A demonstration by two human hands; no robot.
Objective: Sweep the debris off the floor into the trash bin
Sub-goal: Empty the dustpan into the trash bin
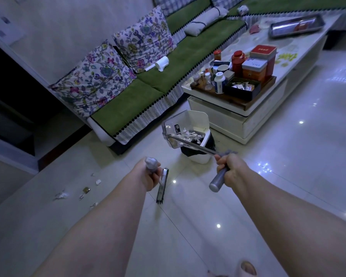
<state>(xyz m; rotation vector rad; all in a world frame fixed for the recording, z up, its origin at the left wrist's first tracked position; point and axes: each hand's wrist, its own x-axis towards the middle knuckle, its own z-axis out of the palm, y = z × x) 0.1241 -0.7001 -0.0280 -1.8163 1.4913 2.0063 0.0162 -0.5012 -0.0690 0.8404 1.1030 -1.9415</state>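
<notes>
My right hand grips the grey handle of a long-handled dustpan, whose clear pan is tipped over the white trash bin with a black liner. White paper scraps lie in the bin's mouth. My left hand holds the top of a broom handle; the broom's head rests on the tiled floor just below that hand. Several bits of paper debris lie scattered on the floor to the left.
A green sofa with floral cushions runs along the left and back. A white coffee table loaded with jars, tins and a tray stands right behind the bin. Glossy floor tiles stretch to the right. My toes show at the bottom.
</notes>
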